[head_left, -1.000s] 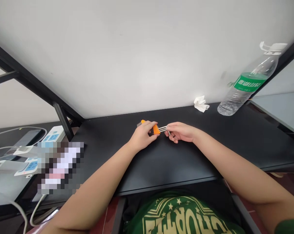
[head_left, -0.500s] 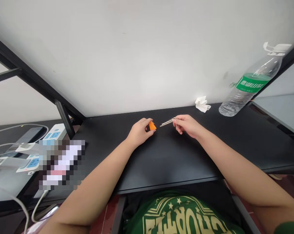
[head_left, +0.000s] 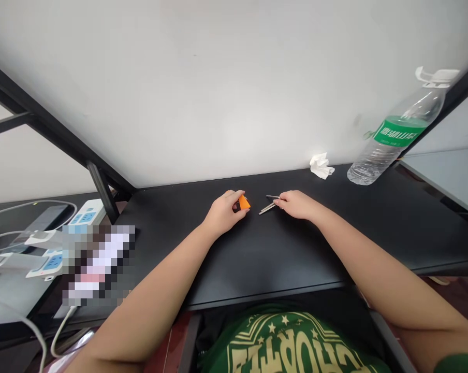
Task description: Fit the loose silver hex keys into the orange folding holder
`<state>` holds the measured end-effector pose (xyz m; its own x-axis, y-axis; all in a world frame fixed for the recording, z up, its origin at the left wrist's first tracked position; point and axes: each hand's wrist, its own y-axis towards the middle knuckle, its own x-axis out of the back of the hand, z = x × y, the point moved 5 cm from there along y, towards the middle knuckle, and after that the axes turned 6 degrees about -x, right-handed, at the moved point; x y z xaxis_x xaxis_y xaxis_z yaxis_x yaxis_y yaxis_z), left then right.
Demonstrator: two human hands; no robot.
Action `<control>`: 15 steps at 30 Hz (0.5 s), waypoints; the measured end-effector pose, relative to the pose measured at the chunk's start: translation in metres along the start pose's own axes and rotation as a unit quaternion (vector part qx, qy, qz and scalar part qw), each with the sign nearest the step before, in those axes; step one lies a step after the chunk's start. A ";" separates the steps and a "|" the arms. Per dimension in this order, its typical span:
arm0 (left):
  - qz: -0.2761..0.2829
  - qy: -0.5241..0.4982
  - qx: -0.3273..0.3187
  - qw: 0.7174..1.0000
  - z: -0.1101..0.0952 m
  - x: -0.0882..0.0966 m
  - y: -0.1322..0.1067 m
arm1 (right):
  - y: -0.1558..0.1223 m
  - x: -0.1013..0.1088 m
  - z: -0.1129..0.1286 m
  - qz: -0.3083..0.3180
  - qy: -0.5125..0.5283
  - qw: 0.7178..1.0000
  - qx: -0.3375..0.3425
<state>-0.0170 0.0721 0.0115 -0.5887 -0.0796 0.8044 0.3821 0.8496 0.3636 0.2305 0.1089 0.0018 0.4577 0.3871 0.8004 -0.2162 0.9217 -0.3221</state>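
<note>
My left hand (head_left: 223, 212) grips a small orange and black holder (head_left: 245, 202) between thumb and fingers, just above or on the black desk. Part of the holder is hidden behind the fingers. To its right, my right hand (head_left: 296, 203) pinches several thin metal hex keys (head_left: 267, 208) near their ends. Their free ends fan apart and point left toward the holder, with a gap between. One key looks darker and lies above the lighter ones.
On the black desk (head_left: 253, 259), a crumpled tissue (head_left: 321, 166) lies against the wall. Right of it stands a large clear bottle (head_left: 397, 134) with a green label. At left are a power strip (head_left: 87, 215) with plugs and cables, and a blurred-out phone-like object (head_left: 102, 261).
The hex keys in my right hand have spread apart and tilted, their tips now lower. My right hand has turned more palm-down. My left hand stays nearly in place with the holder.
</note>
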 end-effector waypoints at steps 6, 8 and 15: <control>0.014 0.001 0.001 1.000 -0.004 0.001 0.000 | 0.003 0.007 -0.006 -0.010 -0.018 1.000 0.007; 0.016 -0.001 0.000 1.000 -0.005 0.001 0.000 | 0.006 0.010 -0.011 -0.030 -0.052 0.998 -0.005; 0.022 -0.001 0.006 1.000 -0.003 -0.001 0.000 | 0.013 0.013 -0.020 -0.112 -0.134 0.984 -0.024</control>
<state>-0.0138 0.0702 0.0120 -0.5731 -0.0415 0.8185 0.3994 0.8579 0.3231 0.2507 0.1265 -0.0018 0.2448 0.1592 0.9564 -0.0914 0.9858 -0.1407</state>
